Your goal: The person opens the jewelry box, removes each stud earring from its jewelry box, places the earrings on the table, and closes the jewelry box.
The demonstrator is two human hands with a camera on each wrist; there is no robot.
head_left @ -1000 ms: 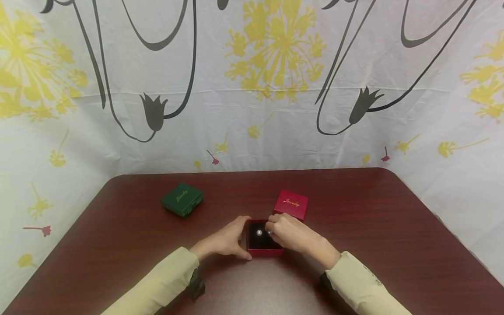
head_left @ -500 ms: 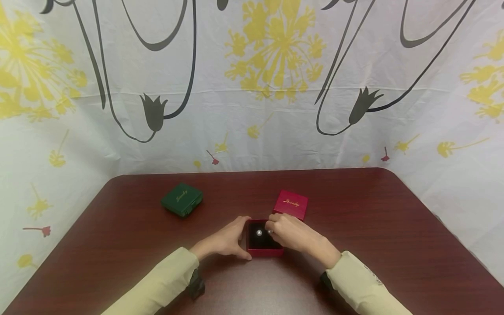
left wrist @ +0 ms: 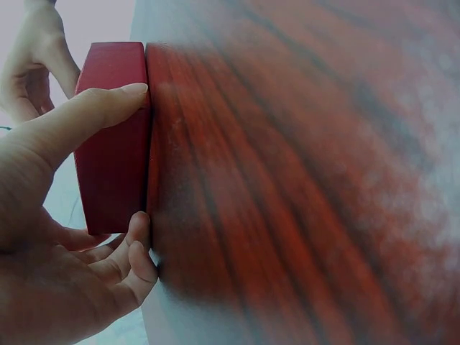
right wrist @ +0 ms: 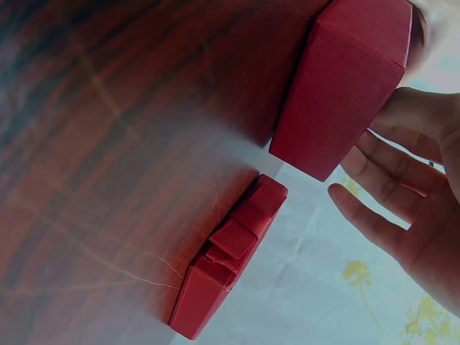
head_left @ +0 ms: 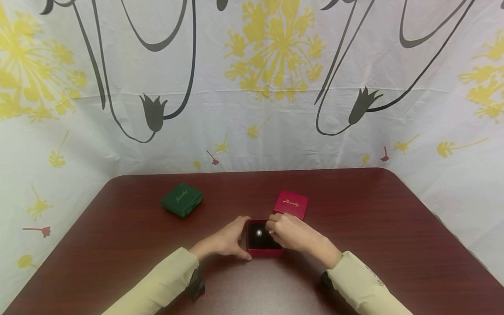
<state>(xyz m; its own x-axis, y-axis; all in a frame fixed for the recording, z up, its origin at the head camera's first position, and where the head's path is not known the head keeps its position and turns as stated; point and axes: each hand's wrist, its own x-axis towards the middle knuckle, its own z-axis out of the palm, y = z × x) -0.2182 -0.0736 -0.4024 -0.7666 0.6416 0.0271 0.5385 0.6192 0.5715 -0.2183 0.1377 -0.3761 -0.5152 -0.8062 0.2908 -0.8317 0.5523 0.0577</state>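
A table (head_left: 354, 210) is supporting the work. The left hand (head_left: 228, 238) is gripping, and the right hand (head_left: 293, 232) is overlying, a red box (head_left: 265, 252); whether the right is pinching anything, I cannot tell. Presumably light and stiff, it is best held by its outer walls. Inside, a white bead (head_left: 258, 233) is showing, probably slippery.

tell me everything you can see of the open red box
The open red box is squarish, with red walls whose fine crosshatch looks like textured card, and a black lining with a round, pearl-like piece on it. It sits flat on the dark reddish table, open side up. The left hand grips its left side, thumb on the near wall. The right hand is over its right side; what it touches inside is hidden.
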